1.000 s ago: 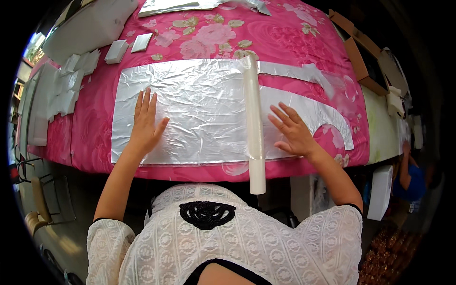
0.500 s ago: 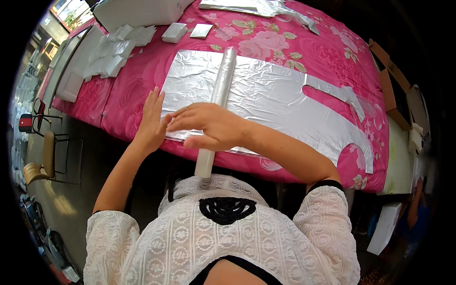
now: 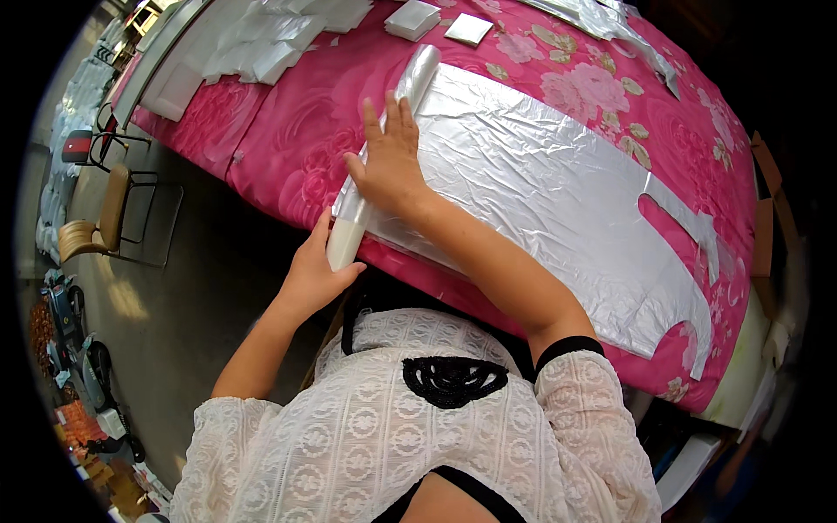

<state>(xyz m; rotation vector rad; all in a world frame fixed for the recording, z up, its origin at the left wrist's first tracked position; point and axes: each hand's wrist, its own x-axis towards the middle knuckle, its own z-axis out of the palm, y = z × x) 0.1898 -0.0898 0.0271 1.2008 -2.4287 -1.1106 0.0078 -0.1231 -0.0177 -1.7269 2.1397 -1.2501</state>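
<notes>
At the far left, a tan chair [image 3: 113, 209] is standing on the floor [image 3: 205, 261], away from the table. On the pink cloth [image 3: 288, 148], a heap of white packs [image 3: 275, 44] is lying at the far left, with a small stack [image 3: 411, 19] and a single flat pack [image 3: 469, 29] lying to its right.

The left hand [image 3: 318, 268] is cupping the near end of the roll, its fingers lying along the left side and its thumb reaching below the end; I cannot tell whether it is gripping. The roll [image 3: 419, 74] is lying aslant across the left end of the silver sheet, its far end leaning right and its pale near end sticking out past the table's near edge. The right hand [image 3: 390, 166] is resting on the roll's middle, open, fingers spreading toward the far side.

To the right, the silver sheet [image 3: 523, 174] is spreading over the cloth, creased, with curved cut-outs showing at its right end. At the far right, a brown box [image 3: 764, 235] is standing beyond the cloth's edge.
</notes>
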